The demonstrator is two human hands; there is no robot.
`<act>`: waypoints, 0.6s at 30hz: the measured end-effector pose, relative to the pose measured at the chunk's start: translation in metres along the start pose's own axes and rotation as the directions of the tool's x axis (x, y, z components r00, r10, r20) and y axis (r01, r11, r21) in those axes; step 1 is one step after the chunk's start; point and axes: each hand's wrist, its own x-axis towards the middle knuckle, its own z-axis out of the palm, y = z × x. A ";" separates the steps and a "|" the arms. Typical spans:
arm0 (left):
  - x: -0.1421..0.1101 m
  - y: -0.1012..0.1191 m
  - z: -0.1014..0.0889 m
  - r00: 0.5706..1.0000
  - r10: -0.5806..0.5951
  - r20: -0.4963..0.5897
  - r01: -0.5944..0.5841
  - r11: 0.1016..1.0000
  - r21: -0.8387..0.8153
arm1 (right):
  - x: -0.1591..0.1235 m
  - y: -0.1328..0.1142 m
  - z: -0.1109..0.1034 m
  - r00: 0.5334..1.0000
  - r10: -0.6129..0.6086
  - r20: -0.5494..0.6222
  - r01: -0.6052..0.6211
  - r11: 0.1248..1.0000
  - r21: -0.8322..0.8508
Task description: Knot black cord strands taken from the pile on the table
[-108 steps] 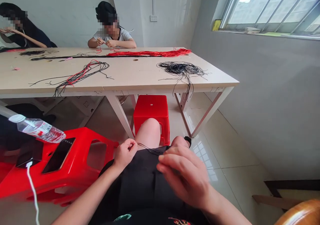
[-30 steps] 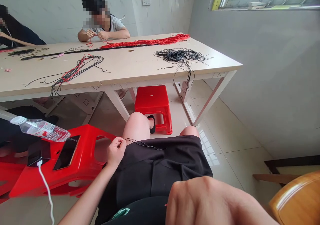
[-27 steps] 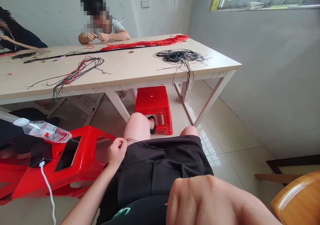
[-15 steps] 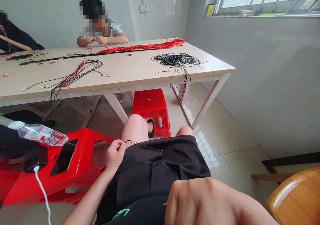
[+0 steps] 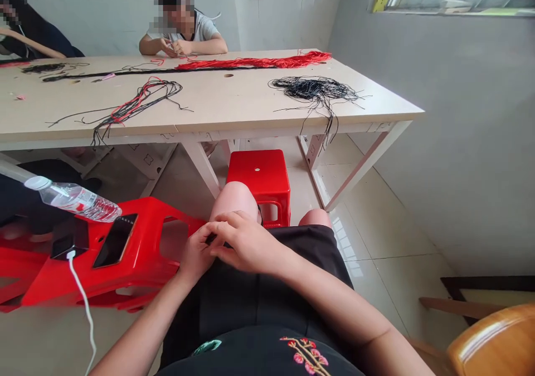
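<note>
Over my lap, my left hand (image 5: 197, 256) is closed, with its fingertips pinched near my knee. The thin black cord that showed from it a moment ago is now covered by my hands. My right hand (image 5: 246, 245) lies against the left one, its fingers bent and meeting the left fingertips. What is between the right fingers is hidden. Both hands rest just above the black skirt (image 5: 288, 298).
On the table (image 5: 234, 100) lie a black cord bundle (image 5: 320, 88), a black-and-red bundle (image 5: 137, 102) and red cords (image 5: 267, 62). A co-worker (image 5: 184, 36) sits opposite. Left, a red stool (image 5: 146, 264) bears a bottle (image 5: 79, 199) and phone (image 5: 116, 240). Another red stool (image 5: 259, 172) stands ahead.
My right hand has moved from close to the camera, at lower right, forward and left to meet my left hand. The left hand stays near the knee. The view has shifted slightly.
</note>
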 end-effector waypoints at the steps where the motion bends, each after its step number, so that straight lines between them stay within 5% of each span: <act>1: 0.001 0.003 0.001 0.999 -0.004 0.054 0.006 0.999 -0.039 | 0.005 0.015 0.010 0.998 0.065 0.013 -0.065 0.998 0.007; 4: 0.007 0.009 0.004 0.981 -0.052 0.188 0.079 0.988 -0.135 | 0.004 0.052 0.030 0.976 0.209 0.063 -0.217 0.965 0.148; 8: 0.015 0.009 0.007 0.960 -0.163 0.226 0.185 0.979 -0.083 | -0.003 0.080 0.037 0.917 0.395 0.060 -0.393 0.868 0.304; 11: 0.020 0.011 0.008 0.941 -0.267 0.210 0.268 0.963 0.023 | -0.001 0.094 0.036 0.869 0.493 0.026 -0.482 0.834 0.268; 18: 0.028 0.016 0.009 0.918 -0.370 0.144 0.356 0.928 0.112 | 0.001 0.120 0.013 0.901 0.424 0.088 -0.423 0.906 -0.031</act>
